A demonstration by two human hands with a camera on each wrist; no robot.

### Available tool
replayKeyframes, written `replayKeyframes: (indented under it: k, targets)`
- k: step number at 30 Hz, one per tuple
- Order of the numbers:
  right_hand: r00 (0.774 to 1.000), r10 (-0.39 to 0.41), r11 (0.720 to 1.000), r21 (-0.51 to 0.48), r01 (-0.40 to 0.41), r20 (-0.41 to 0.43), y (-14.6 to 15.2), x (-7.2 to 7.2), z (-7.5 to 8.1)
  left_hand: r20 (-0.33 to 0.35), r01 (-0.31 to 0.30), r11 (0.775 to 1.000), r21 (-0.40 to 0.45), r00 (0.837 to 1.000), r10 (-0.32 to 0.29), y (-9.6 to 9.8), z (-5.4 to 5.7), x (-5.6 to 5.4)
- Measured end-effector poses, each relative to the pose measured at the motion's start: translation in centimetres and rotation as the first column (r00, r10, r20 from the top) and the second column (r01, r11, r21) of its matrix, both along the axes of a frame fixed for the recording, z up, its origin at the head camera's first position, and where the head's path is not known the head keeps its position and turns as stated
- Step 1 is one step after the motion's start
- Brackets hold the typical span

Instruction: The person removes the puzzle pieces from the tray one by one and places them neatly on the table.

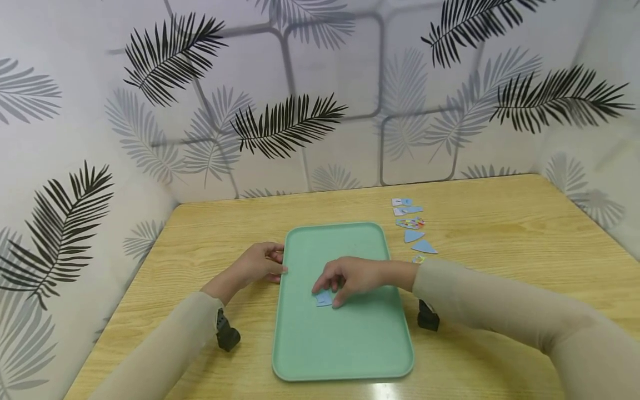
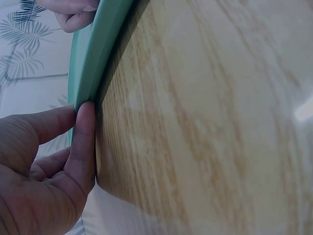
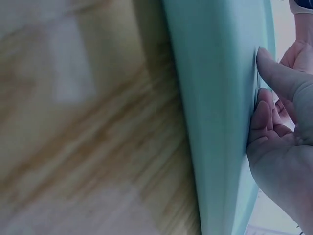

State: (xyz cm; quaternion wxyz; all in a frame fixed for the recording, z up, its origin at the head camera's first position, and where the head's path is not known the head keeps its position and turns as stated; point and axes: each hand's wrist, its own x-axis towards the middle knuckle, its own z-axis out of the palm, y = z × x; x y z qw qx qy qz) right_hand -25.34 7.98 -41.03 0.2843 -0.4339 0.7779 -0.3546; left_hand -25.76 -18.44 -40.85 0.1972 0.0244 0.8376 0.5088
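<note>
A mint-green tray (image 1: pixel 345 350) lies on the wooden table. My left hand (image 1: pixel 260 262) grips its left edge between thumb and fingers; in the left wrist view the thumb and a finger of the left hand (image 2: pixel 46 171) meet at the rim. A small flat light-blue piece (image 1: pixel 324 299) lies on the tray, near its middle. My right hand (image 1: pixel 357 276) reaches over the tray's right side and holds this piece at its edges between thumb and fingertips. In the right wrist view the right hand (image 3: pixel 288 103) is low over the tray surface, its fingertips partly hidden.
Right of the tray, several flat pieces form a column: blue-and-white strips (image 1: pixel 407 211), a multicoloured piece (image 1: pixel 411 223) and a blue triangular piece (image 1: pixel 424 246). One more colourful piece (image 1: pixel 418 259) is partly hidden by the right sleeve. A leaf-patterned wall covering (image 1: pixel 345 144) surrounds the table (image 1: pixel 480 222).
</note>
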Motion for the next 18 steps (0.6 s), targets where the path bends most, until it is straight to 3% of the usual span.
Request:
replayKeyframes:
  k: [8,18]
  targets:
    - [0.997,0.035,0.999,0.043,-0.032,-0.067,-0.31,0.19,0.05,0.002,-0.005,1.000,-0.009,1.000,0.005,0.02,0.01,-0.08]
    - [0.996,0.027,0.998,0.058,-0.022,-0.080,-0.42,0.31,0.23,0.006,-0.009,1.000,-0.001,1.000,0.009,0.08,-0.04,-0.09]
